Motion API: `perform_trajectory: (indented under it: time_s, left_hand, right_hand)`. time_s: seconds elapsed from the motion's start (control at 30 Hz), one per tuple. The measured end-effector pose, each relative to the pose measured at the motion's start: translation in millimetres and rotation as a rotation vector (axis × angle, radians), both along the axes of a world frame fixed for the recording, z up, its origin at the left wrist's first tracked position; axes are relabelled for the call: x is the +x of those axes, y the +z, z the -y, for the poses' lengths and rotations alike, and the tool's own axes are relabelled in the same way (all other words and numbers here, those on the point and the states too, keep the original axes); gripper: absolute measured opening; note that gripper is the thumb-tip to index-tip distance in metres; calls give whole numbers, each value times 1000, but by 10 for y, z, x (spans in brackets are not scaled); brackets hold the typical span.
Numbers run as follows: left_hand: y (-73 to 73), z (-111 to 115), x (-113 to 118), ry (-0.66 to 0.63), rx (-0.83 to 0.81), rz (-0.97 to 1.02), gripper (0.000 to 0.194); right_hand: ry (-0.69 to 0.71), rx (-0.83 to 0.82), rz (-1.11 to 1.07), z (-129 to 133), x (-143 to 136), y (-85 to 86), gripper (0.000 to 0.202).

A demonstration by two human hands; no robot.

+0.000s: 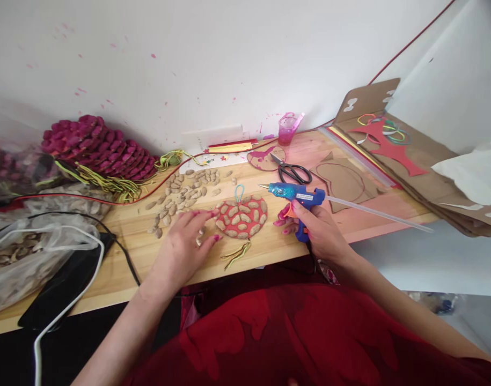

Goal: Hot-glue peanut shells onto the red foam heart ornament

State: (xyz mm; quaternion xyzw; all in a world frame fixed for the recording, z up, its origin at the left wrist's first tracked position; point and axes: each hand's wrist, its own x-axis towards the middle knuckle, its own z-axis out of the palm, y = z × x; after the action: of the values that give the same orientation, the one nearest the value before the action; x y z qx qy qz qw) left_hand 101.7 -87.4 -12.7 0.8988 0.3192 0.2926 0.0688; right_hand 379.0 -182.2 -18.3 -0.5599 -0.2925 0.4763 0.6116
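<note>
A red heart-shaped piece (250, 227) lies flat on the wooden table, covered with peanuts in their shells. It has a blue loop (239, 192) at its top and a yellow-green tassel (236, 254) at its lower tip. Beside its left edge, my left hand (189, 236) is held with thumb and forefinger apart; whether the fingertips touch the edge I cannot tell. My right hand (315, 228) grips a blue glue gun (295, 194), fingers at its orange trigger. Its nozzle points left, above the heart's upper right, and a clear glue stick (378, 212) juts from its back.
Loose peanuts (184, 190) lie behind my left hand. Behind the gun are black-handled scissors (295, 172), cut cardboard (345, 182) and a pink-stained cup (287, 130). Stacked magenta pieces (100, 150) and a plastic bag (39, 252) sit left. Cables (126, 254) cross the table.
</note>
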Motion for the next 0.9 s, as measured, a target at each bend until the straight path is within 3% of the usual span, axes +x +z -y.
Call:
perform_trajectory:
  time_s: [0.1, 0.23, 0.4, 0.6, 0.7, 0.9]
  left_hand:
    - [21, -90, -8, 22, 8, -42, 30]
    - [76, -68, 178, -37, -5, -61, 13]
    - [159, -193, 339, -63, -76, -168, 14]
    - [205, -412, 241, -35, -324, -329, 76]
    - [203, -384, 285, -27, -365, -412, 83]
    - [205, -245, 380, 47, -315, -450, 81]
  right_hand:
    - [13, 7, -15, -7, 5, -28, 48]
    - [3, 2, -22, -19, -5, -17, 49]
    - [-3, -1, -48, 14, -17, 28, 47]
    - [-5, -32, -112, 81, 10, 21, 45]
    - [9, -41, -165, 73, 3, 34, 44]
    - [-4, -57, -250, 35, -27, 64, 44]
